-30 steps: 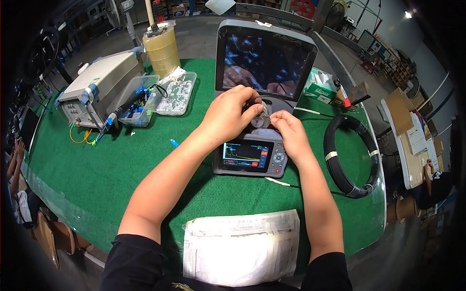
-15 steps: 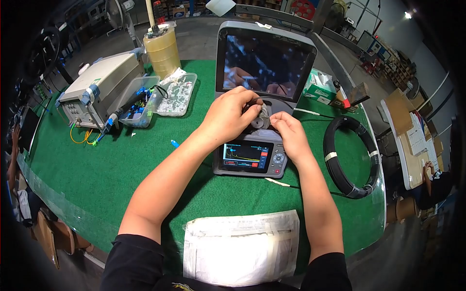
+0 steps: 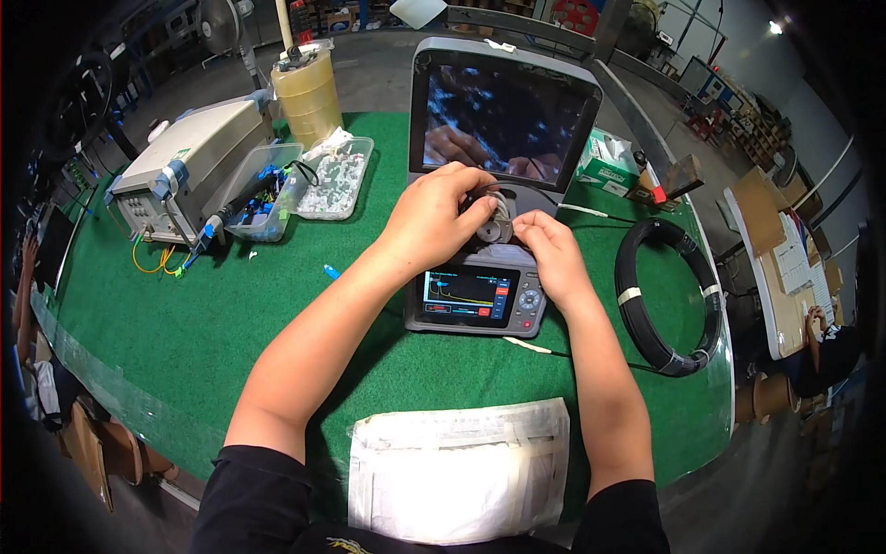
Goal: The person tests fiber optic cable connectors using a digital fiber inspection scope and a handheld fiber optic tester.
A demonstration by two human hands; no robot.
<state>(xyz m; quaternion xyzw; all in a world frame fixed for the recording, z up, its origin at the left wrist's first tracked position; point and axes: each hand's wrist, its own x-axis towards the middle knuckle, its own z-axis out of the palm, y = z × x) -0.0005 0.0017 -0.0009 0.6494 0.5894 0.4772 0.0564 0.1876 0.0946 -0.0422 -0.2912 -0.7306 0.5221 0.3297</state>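
Observation:
A grey tester (image 3: 475,294) with a small lit screen lies on the green mat (image 3: 185,305), and a large dark monitor (image 3: 503,115) stands behind it. My left hand (image 3: 434,222) curls over a small round metal fitting (image 3: 498,220) at the top of the tester, thumb and fingers closed on it. My right hand (image 3: 549,254) meets it from the right, with fingertips pinched against the same fitting and a thin black cable.
A coil of black cable (image 3: 666,295) lies right of the tester. At the left stand a grey instrument (image 3: 189,162), clear boxes of connectors (image 3: 295,180) and a tape roll (image 3: 307,92). A white plastic-wrapped pad (image 3: 457,471) lies near me. Another person sits at the far right (image 3: 821,342).
My hands stay on the fitting with only slight finger shifts. The reflection in the monitor has changed a little.

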